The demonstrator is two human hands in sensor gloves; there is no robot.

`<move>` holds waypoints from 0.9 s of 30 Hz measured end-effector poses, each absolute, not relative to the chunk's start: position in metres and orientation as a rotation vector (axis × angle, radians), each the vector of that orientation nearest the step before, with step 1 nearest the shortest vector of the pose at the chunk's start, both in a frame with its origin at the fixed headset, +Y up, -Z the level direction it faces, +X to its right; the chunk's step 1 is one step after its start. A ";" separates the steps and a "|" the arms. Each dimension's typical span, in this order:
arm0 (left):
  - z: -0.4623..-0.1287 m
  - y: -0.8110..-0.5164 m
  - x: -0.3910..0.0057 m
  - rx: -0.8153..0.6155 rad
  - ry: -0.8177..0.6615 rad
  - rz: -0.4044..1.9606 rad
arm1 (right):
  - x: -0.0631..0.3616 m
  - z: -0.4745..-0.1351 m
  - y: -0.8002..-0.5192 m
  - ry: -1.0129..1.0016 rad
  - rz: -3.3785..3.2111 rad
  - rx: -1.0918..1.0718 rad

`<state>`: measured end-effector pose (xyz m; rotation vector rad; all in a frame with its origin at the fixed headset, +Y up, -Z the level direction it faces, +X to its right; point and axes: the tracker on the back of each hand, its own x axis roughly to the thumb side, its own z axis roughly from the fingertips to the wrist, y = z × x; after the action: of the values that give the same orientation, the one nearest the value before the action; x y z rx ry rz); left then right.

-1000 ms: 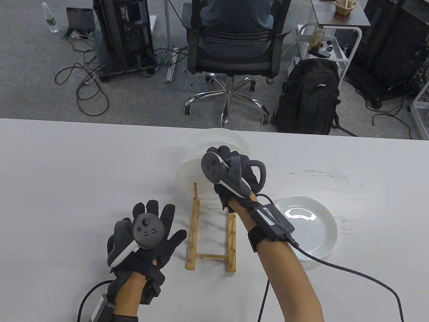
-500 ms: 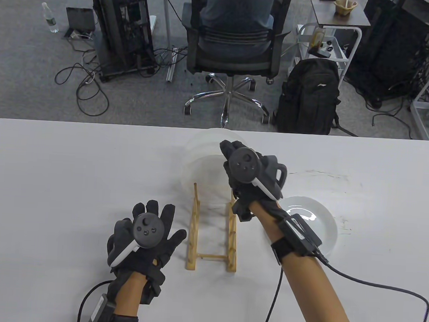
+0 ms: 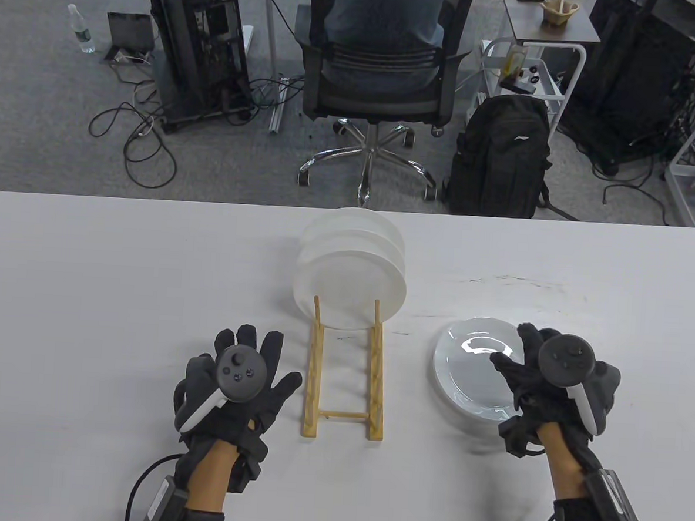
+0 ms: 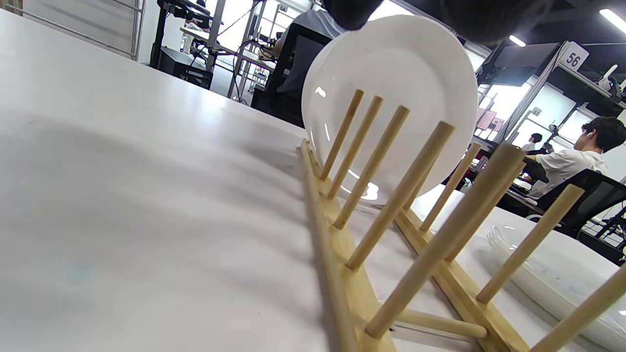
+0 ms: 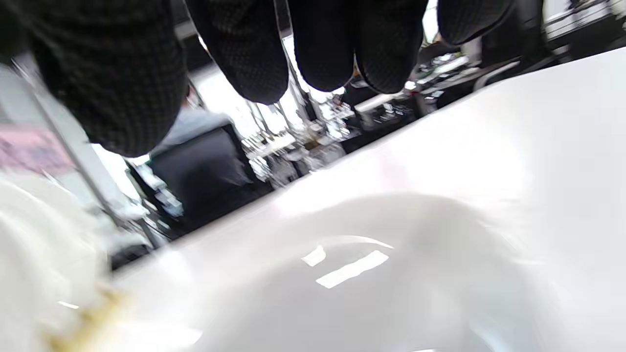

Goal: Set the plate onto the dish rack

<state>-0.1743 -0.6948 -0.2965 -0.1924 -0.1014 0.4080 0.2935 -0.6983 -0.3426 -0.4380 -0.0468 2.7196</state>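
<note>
**Reaching for the next plate**

Left hand (image 3: 231, 386) rests flat, fingers spread, beside the dish rack (image 3: 345, 378). Right hand (image 3: 543, 384) hovers loosely open, empty, over the stacked plate (image 3: 470, 374); pinch its near rim firmly and lift only the top one.

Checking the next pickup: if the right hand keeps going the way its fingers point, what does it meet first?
Probably the stack of plates lying flat on the table. The right hand hovers at its near right edge, fingers pointing across it. Height above the top plate is unclear.

Office chair (image 3: 373, 79) beyond table (image 3: 86, 291) — black backpack (image 3: 501, 155) beside it on floor.
</note>
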 end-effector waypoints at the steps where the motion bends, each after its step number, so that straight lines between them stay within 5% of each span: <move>1: -0.297 -0.696 -0.174 -0.193 -0.101 0.411 | 0.301 -0.344 -0.708 0.008 2.777 -0.521; 15: -0.297 -0.701 -0.173 -0.237 -0.088 0.405 | 0.343 -0.359 -0.762 0.460 2.569 -0.840; 27: -0.297 -0.701 -0.175 -0.245 -0.080 0.415 | 0.364 -0.343 -0.714 0.053 2.397 -0.877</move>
<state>-0.1750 -0.7006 -0.2973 -0.2454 -0.0805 0.4150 0.3641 -0.7140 -0.3428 -0.8765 0.0527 2.3969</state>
